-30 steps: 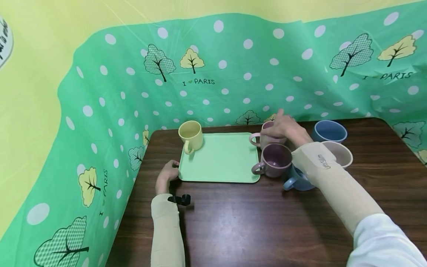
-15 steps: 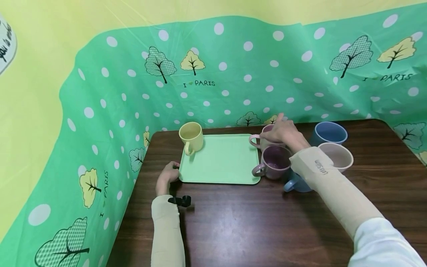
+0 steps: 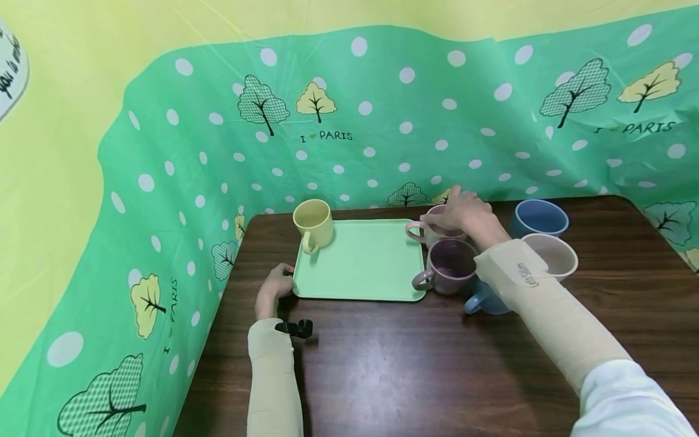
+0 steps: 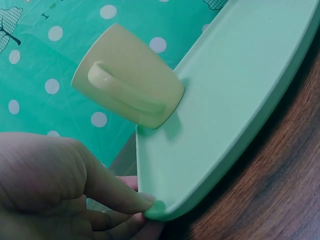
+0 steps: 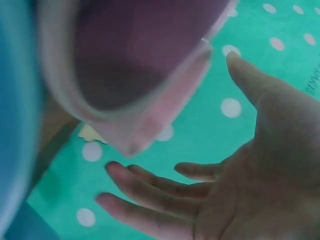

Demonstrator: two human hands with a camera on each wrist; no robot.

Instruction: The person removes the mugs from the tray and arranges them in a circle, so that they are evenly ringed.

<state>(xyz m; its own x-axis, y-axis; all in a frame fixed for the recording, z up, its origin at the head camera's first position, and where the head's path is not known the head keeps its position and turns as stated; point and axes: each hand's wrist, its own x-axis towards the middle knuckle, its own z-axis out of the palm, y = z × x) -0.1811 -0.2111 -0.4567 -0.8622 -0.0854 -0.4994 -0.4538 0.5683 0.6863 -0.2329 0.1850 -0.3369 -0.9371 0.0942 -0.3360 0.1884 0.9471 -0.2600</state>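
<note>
My left hand point(image 3: 276, 283) pinches the near left corner of a light green tray point(image 4: 220, 95), thumb on its rim and fingers beneath. A yellow mug point(image 4: 132, 75) stands upright on the tray's far left corner. Over a pink mug point(image 3: 435, 235) at the tray's far right corner is my right hand point(image 3: 468, 213). In the right wrist view its thumb and fingers point(image 5: 150, 192) are spread around the pink mug, with a gap beside it. A purple mug point(image 3: 452, 267) stands just in front, its handle over the tray's right edge.
Right of these stand a blue mug point(image 3: 540, 217), a whitish mug point(image 3: 554, 255) and another blue mug point(image 3: 488, 300) partly hidden by the right forearm. A patterned green and yellow cloth point(image 3: 382, 121) hangs behind and left of the dark wooden table point(image 3: 377, 364).
The pink mug has shifted slightly left, its handle further over the tray's edge. My right hand has moved only slightly; the left hand and tray stay put.
</note>
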